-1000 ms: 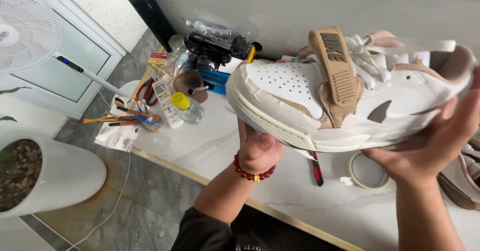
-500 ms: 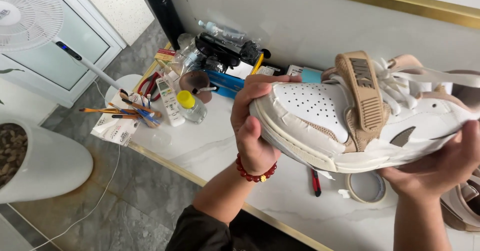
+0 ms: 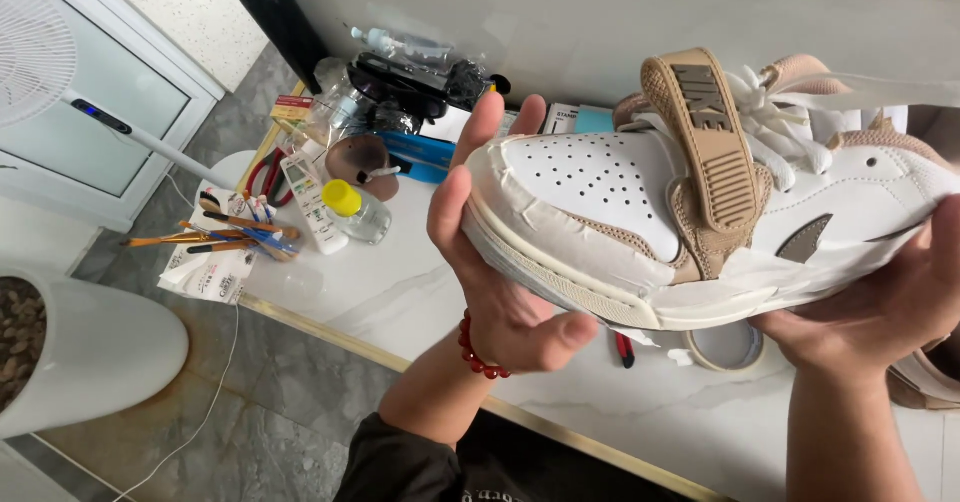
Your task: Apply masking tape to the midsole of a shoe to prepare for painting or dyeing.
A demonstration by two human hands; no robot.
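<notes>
White-and-tan leather sneaker (image 3: 700,222) lies sideways above the marble counter (image 3: 400,282), long axis left-right; left hand (image 3: 495,282) fingers (image 3: 480,137) wrap its toe, right hand (image 3: 880,307) cups the heel-side sole.

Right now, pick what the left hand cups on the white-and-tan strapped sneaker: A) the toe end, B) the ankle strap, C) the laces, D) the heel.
A: the left hand wraps the taped toe end of the white-and-tan sneaker, while the right hand supports it farther back.
</notes>
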